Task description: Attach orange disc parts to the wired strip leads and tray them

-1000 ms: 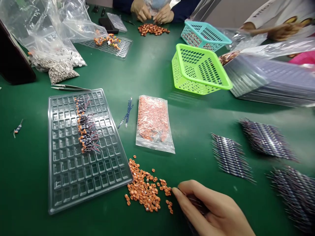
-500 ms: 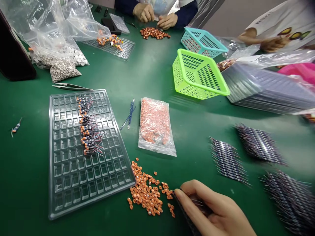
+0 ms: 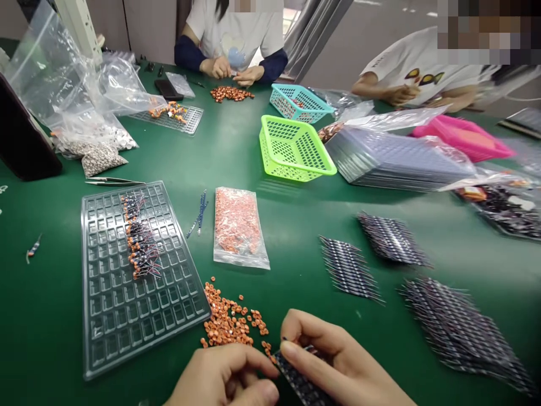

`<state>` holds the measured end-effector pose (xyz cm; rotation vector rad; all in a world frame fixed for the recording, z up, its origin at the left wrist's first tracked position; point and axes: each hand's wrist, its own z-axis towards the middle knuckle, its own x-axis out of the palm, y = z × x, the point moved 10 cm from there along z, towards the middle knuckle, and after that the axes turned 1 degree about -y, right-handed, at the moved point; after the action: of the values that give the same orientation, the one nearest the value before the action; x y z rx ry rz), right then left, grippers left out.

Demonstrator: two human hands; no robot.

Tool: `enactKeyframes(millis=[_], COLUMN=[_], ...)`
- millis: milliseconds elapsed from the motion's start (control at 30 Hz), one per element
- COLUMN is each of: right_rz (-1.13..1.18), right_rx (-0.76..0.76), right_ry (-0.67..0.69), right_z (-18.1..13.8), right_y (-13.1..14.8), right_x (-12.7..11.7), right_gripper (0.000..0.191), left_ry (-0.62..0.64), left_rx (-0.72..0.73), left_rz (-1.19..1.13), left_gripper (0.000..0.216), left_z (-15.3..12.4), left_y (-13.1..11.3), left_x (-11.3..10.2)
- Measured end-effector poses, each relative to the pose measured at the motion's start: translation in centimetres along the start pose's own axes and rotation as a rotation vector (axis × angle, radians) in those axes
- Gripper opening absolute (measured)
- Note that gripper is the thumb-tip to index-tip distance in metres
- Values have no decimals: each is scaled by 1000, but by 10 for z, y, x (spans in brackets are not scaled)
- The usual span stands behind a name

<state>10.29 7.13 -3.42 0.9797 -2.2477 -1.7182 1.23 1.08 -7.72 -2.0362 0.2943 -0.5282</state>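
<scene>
Head view, bottom edge: the right hand [image 3: 342, 366] is closed on a strip of dark components [image 3: 301, 384], which lies low over the green table [image 3: 262, 152], just beside a pile of orange pieces [image 3: 230, 326]. The left hand [image 3: 224, 375] is curled with its fingertips at the strip's end; whether it grips anything cannot be told.

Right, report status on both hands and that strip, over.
Right grip closed on component strip. Left grip curled at its end, hold unclear. Orange caps loose alongside, tray further left.
</scene>
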Motion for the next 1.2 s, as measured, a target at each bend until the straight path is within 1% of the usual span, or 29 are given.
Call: enactKeyframes(millis=[67,200,367,600,867,967,1200], right_rz=[23,54,83,161,189,209,273], right_rx=[-31,-54,-62,-37,-21,-6,53], right_ry=[15,36,62,184,204,228,280], right_z=[-2,-4,-6,-6,-3,-3,-1], right_y=[3,7,10,10,8,9,7], right_x=[4,9,13,25,25,26,29], right_gripper=[54,53,54,54,54,53,56], left_ry=[-31,-67,-65,-62,-69,-82,-96], left_rx=[-45,-101,-92,-137,-155,-154,-151], left_rz=[-76,-79,-112,-131,-138,-150,-184], left_gripper=[52,55,58,55,56,58,64], left_z=[-1,-6,-7,-10,-10,-10,-10], left_y=[0,0,-1,0,-2,-3,-3], left_x=[-2,-4,-5,-6,-7,-8,-11])
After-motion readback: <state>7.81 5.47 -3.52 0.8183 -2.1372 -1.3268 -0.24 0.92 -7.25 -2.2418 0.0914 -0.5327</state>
